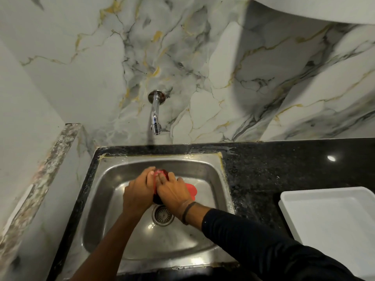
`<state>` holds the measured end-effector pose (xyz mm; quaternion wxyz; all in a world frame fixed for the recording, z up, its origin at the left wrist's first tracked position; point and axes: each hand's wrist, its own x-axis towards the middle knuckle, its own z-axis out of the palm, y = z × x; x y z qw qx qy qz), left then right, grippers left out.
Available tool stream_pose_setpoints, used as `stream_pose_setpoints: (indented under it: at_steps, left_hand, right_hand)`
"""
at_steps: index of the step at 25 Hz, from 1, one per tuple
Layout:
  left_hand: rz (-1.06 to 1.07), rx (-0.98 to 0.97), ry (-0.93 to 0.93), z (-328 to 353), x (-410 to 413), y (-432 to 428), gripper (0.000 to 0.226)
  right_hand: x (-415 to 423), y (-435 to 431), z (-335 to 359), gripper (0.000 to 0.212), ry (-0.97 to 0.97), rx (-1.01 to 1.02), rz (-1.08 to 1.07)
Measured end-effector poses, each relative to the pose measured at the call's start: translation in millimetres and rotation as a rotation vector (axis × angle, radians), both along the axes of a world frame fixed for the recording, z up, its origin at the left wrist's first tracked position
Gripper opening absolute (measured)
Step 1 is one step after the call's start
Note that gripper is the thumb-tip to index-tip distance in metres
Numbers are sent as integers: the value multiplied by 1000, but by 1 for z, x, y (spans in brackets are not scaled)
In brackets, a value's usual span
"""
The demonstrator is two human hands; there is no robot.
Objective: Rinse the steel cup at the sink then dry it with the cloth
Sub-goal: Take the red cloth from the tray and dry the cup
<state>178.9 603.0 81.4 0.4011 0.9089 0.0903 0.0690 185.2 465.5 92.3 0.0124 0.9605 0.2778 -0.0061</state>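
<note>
Both hands meet above the steel sink (213,169). My left hand (138,191) wraps around an object that is almost fully hidden; only a dark bottom edge (157,200) shows between the hands, likely the steel cup. My right hand (174,191) presses a red cloth (191,189) against it, and red fabric also bulges out above the fingers. No water runs from the tap (155,122).
The sink drain (163,214) lies just below the hands. Black granite counter (263,169) surrounds the sink. A white tray (332,220) stands on the counter at the right. A marble wall rises behind and a ledge runs along the left.
</note>
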Motion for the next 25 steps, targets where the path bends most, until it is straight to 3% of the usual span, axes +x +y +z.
stream_pose_setpoints:
  at_steps: [5,8,10,14,18,21,23,25]
  left_hand:
    - [-105,412,-225,26,6,7,63]
    - [-193,561,-301,34,7,7,55]
    - [-217,645,-407,31,4,9,48]
    - [-242,625,-473,25,6,13,45]
    - [-272,656,-451,18,1,9,48]
    - [-257,641,-364,14,-5,9,54]
    - [-206,540,-303,11,-2,11,51]
    - [-126,376,-263,6,3,14,49]
  right_hand:
    - [28,4,20,23,274,299,-190]
    - [32,0,21,20,446,409,-207]
    - [31,-4,20,6,596,541,-199]
    - [30,-12,23,16,793,739,-198]
    - [28,-18,23,37,892,684,-124]
    - [24,-26,15,26,934,428,-89]
    - [14,-30,4,39,941,236,-128]
    - [2,-34,-3,45,965,226,-204]
